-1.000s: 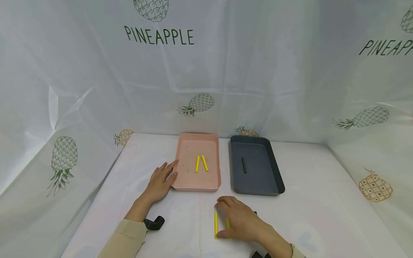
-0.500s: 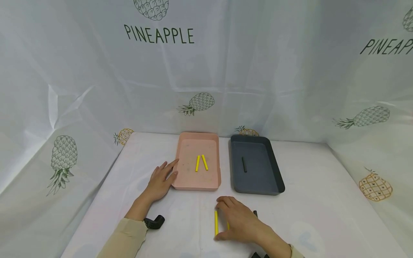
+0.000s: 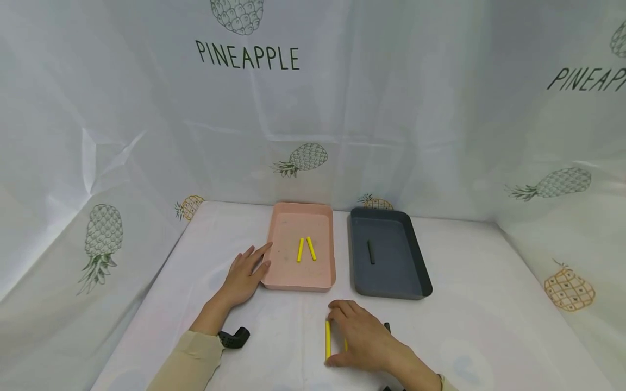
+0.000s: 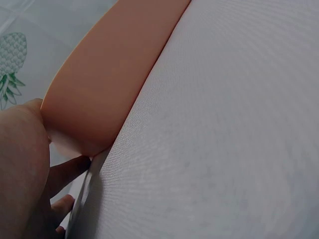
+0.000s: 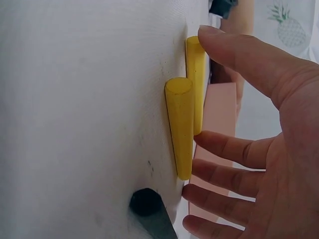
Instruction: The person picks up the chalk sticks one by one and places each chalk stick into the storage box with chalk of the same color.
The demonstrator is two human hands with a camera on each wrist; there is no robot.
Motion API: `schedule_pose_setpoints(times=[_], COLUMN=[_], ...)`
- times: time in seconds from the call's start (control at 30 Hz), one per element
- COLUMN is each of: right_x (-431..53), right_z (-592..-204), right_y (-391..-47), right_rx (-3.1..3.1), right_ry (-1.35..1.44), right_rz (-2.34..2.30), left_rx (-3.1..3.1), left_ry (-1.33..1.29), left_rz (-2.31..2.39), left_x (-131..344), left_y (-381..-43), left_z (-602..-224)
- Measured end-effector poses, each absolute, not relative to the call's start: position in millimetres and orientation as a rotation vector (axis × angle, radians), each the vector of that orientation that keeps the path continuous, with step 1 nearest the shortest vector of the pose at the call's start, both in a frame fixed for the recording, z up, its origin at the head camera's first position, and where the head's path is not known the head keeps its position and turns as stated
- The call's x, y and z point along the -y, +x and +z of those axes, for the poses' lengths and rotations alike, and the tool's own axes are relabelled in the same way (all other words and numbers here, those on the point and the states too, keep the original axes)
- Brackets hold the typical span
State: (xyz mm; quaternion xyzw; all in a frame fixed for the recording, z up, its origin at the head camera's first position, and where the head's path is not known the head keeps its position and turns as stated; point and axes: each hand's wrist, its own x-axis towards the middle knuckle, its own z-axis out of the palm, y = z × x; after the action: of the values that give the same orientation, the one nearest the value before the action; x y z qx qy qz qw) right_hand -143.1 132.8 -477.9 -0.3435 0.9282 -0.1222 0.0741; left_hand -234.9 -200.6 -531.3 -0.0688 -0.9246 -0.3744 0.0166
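My left hand (image 3: 242,279) lies along the left side of the pink tray (image 3: 298,279), fingers extended, fingertips at its rim and wall near the front corner. Two yellow sticks (image 3: 312,248) lie inside that tray. On the cloth in front, my right hand (image 3: 364,336) spans a yellow round stick (image 3: 328,339) end to end, thumb at the near end and index fingertip at the far end. Under the palm is a second yellow stick (image 5: 180,129), mostly hidden in the head view. A dark stick (image 5: 154,214) lies beyond it, near the little finger.
A dark grey tray (image 3: 391,288) stands right of the pink one, with one dark stick (image 3: 371,252) in it. White pineapple-print cloth (image 3: 415,136) hangs behind and at both sides. A black wrist-camera mount (image 3: 235,338) sits at the left wrist.
My right thumb has drawn in slightly to the near end of the left yellow stick. The left hand and both trays stay put; the head view has shifted a little.
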Motion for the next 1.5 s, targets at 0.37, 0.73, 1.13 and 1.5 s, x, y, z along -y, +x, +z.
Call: schedule_pose_setpoints(times=[0.37,0.73,1.13,1.5], right_x=[-133,-129,-123,-119], right_z=[-477,-468,-461,-451], right_y=[-146,-155,-165,-171], right_rx=[-2.796,-2.794,-2.772,-2.772], right_ry=[-1.028,-1.012,-0.973,-0.979], right_rz=[-0.368,-0.393,-0.439,-0.445], left_rx=[2.866,2.851,2.869,2.860], left_ry=[-0.235,-0.249,-0.250,-0.253], left_rz=[-1.160,-1.161,-1.154,-1.161], left_x=[201,203,203,203], left_y=[-235,-235,-236,-234], left_z=[-531,-531,-530,-529])
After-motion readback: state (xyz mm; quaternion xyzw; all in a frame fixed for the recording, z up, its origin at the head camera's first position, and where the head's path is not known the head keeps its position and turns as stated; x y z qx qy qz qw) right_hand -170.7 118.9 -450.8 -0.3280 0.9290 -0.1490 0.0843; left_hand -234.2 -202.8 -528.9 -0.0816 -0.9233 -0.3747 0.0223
